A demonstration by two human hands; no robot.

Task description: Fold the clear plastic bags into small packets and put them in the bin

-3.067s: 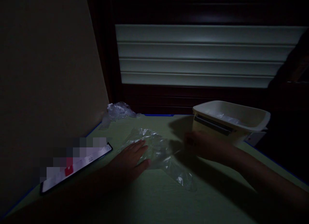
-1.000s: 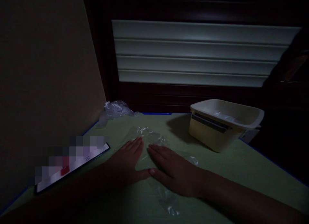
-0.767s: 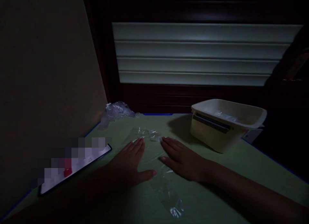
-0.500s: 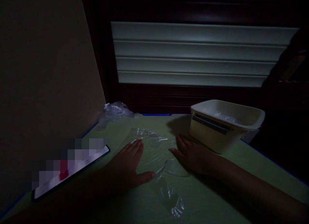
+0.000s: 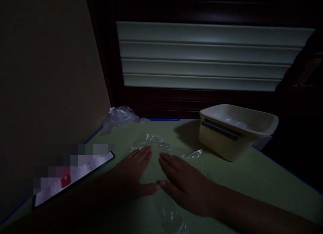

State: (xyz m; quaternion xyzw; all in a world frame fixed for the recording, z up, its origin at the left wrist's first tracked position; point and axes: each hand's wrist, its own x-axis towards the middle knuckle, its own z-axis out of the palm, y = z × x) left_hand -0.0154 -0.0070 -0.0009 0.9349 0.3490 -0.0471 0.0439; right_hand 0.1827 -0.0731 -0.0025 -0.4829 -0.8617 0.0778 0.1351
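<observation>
A thin clear plastic bag (image 5: 161, 145) lies spread on the pale green tabletop, with shiny creases along its far edge and its near end. My left hand (image 5: 133, 170) rests flat on its left part, fingers stretched forward and thumb out to the right. Beside it, my right hand (image 5: 185, 182) lies flat over the bag's middle and right part, fingers pointing forward-left. The two thumbs touch or nearly touch. Both palms hide some of the plastic between and beneath them.
A cream plastic bin (image 5: 227, 140) with clear plastic inside stands at the right back. Crumpled clear plastic (image 5: 121, 116) sits at the far left corner. A phone (image 5: 75, 180) with a lit screen lies at left by the wall. A louvred panel (image 5: 202, 55) rises behind the table.
My right hand has slid left and nearer across the plastic, from beside the bin to next to my left thumb. My left hand has hardly moved.
</observation>
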